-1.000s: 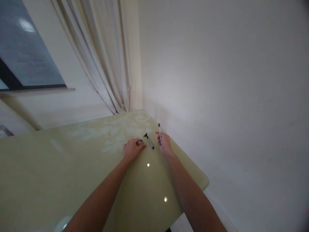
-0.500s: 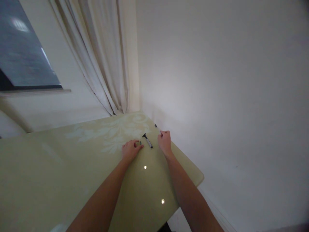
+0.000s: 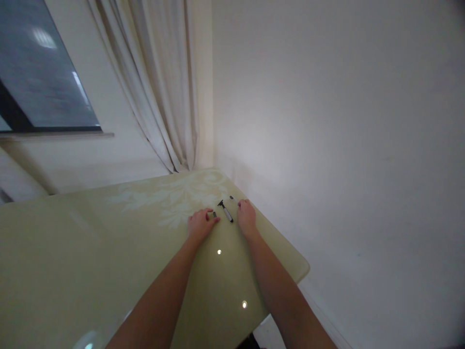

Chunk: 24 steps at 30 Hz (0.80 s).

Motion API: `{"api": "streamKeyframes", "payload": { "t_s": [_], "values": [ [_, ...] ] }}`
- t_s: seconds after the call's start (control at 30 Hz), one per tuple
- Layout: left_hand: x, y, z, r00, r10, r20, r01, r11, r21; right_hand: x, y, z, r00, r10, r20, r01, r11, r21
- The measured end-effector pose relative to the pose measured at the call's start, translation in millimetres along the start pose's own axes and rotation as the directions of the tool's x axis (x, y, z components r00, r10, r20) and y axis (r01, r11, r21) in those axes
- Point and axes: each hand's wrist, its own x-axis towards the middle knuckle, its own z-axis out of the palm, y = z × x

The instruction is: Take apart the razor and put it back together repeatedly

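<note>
On the table, a razor (image 3: 225,212) with a dark head and a grey handle lies between my hands. My left hand (image 3: 199,225) rests on the tabletop left of it, thumb and forefinger curled around a small dark piece (image 3: 214,214) whose kind I cannot make out. Over on the right, my right hand (image 3: 247,218) is closed on a thin pale stick with a dark tip, which looks like a toothbrush (image 3: 233,198). Its tip points away to the upper left, beyond the razor; the rest of it is hidden by my fingers.
The glossy pale-green table (image 3: 109,252) has a white leaf pattern toward its far corner. A plain wall (image 3: 327,145) runs close along its right side. Behind stand a curtain (image 3: 170,87) and a dark-framed window (image 3: 54,72).
My right hand has brought the toothbrush down and a little left, nearer the razor. My left hand stays around the small dark piece. The whole view has shifted slightly.
</note>
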Motion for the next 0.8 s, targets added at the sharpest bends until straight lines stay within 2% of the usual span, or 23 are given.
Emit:
{"api": "streamKeyframes", "payload": {
  "t_s": [0.17,0.3,0.4,0.47,0.53,0.57,0.6,0.63,0.67,0.7,0.73,0.8],
  "values": [
    [1,-3,2.0,1.000,0.000,-0.015,-0.001,0.995,-0.098,2,9,6,1.000,-0.023,0.009,0.023,1.000,-0.001],
    [-4,-7,2.0,0.999,0.016,-0.030,-0.023,0.970,-0.244,1,11,2,0.998,-0.055,-0.009,0.055,0.998,0.004],
    [-13,-13,-0.7,0.998,0.041,-0.054,-0.058,0.929,-0.365,-6,0,-2,0.983,-0.170,-0.076,0.174,0.983,0.059],
    [-22,-19,-3.6,0.995,0.069,-0.065,-0.090,0.898,-0.430,-18,-14,-4,0.942,-0.307,-0.134,0.325,0.933,0.152],
    [-32,-24,-7.0,0.992,0.110,-0.064,-0.127,0.869,-0.477,-34,-32,-2,0.870,-0.465,-0.167,0.494,0.828,0.267],
    [-38,-28,-8.8,0.989,0.134,-0.061,-0.146,0.857,-0.494,-43,-42,0,0.816,-0.554,-0.169,0.577,0.753,0.318],
    [-44,-31,-10.7,0.986,0.157,-0.059,-0.165,0.848,-0.504,-53,-52,2,0.736,-0.659,-0.157,0.664,0.658,0.355],
    [-50,-35,-12.6,0.983,0.177,-0.058,-0.181,0.842,-0.508,-62,-62,4,0.633,-0.762,-0.136,0.744,0.549,0.381],
    [-57,-38,-14.4,0.980,0.193,-0.057,-0.195,0.840,-0.506,-70,-70,6,0.526,-0.843,-0.114,0.803,0.448,0.393],
    [-64,-42,-16.2,0.977,0.205,-0.055,-0.205,0.842,-0.500,-78,-77,8,0.440,-0.893,-0.097,0.841,0.372,0.393],
    [-72,-45,-17.8,0.975,0.215,-0.051,-0.212,0.845,-0.491,-84,-82,10,0.381,-0.921,-0.086,0.864,0.321,0.388],
    [-86,-50,-20.2,0.971,0.235,-0.038,-0.224,0.851,-0.475,-92,-87,12,0.315,-0.946,-0.079,0.890,0.266,0.370]
  ]
}}
